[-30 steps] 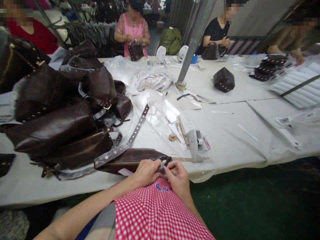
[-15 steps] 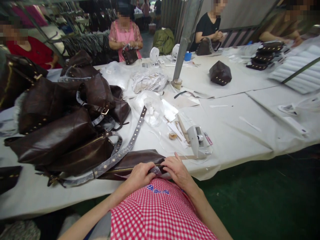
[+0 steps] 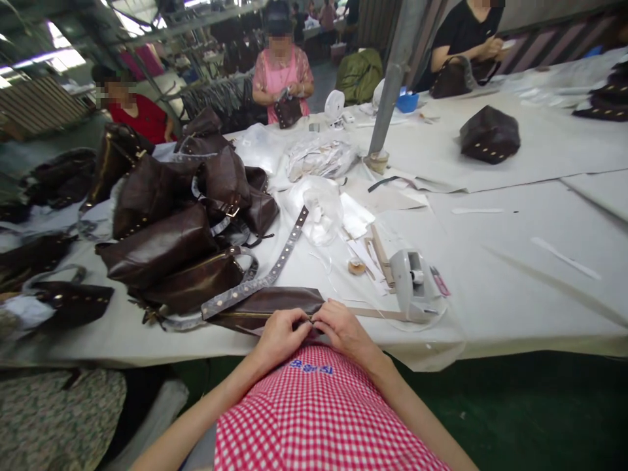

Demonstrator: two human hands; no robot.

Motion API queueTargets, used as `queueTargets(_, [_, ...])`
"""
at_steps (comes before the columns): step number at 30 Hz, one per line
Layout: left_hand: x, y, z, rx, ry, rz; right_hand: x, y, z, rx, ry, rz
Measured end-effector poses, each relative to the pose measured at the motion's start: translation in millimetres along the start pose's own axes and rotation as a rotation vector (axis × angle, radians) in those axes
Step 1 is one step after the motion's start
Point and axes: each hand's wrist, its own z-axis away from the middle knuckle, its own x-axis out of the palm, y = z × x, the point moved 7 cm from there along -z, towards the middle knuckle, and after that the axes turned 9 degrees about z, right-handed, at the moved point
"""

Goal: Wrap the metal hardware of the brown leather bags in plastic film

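Pinching the brown bag [image 3: 282, 299] at its right end, left of the tape dispenser [image 3: 411, 284] on the worktop [image 3: 495, 261]; my left hand [image 3: 282, 335] and right hand [image 3: 346, 328] both grip there. Bag pile [image 3: 159, 243] farther left of dispenser, pole [image 3: 391, 98] beyond.

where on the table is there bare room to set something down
Bare tabletop lies right of the tape dispenser, nearer than two thin white strips, and right of the lone studded bag. Crowded: left, with piled bags, and mid-table, with plastic and paper.

Bare tabletop [image 3: 495, 275] lies open right of the tape dispenser [image 3: 409, 288]; piled bags [image 3: 161, 242] block the left.
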Motion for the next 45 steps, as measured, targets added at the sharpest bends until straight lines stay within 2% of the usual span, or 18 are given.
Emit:
queueTargets(4, [1.4,-7.6,-1.1,-0.08,0.052,0.155,-9.1,9.9,5.7,0.011,0.001,-0.128])
queueTargets(9, [12.2,-19.3,5.4,-0.183,0.002,0.527,-6.4,25.0,14.5,-0.003,-0.086,-0.242])
queueTargets(15, [23.1,-23.7,10.0,-0.248,-0.042,0.687,-1.1,25.6,10.8,0.031,-0.124,-0.39])
queueTargets(19, [26.2,-23.3,3.5,-0.256,-0.178,0.742,-2.3,21.7,6.6,0.005,-0.178,-0.428])
queueTargets(23, [31.1,-27.9,-5.3,-0.355,-0.336,0.882,-1.7,23.4,5.0,0.008,-0.203,-0.455])
queueTargets(27, [32.4,-34.3,-15.0,-0.415,-0.468,0.815,1.4,26.3,3.1,0.0,-0.21,-0.427])
queueTargets(30, [30.1,-31.4,-21.1,-0.341,-0.548,0.684,1.6,26.8,-0.2,-0.014,-0.213,-0.392])
queueTargets(34, [19.7,-12.5,-28.7,-0.064,-0.51,0.367,0.5,22.0,-5.4,-0.065,-0.251,-0.327])
queueTargets(37, [21.0,-0.7,-26.8,0.078,-0.567,0.199,-0.9,15.2,-7.6,-0.13,-0.302,-0.309])
queueTargets(41, [26.9,-3.5,-26.1,0.037,-0.617,0.358,-4.0,13.0,-10.5,-0.132,-0.339,-0.339])
queueTargets(43, [28.5,-6.0,-28.7,0.023,-0.569,0.419,-2.9,14.5,-12.1,-0.116,-0.351,-0.335])
queueTargets(45, [28.9,-7.3,-32.0,0.034,-0.483,0.379,-0.6,18.9,-12.4,-0.08,-0.344,-0.303])
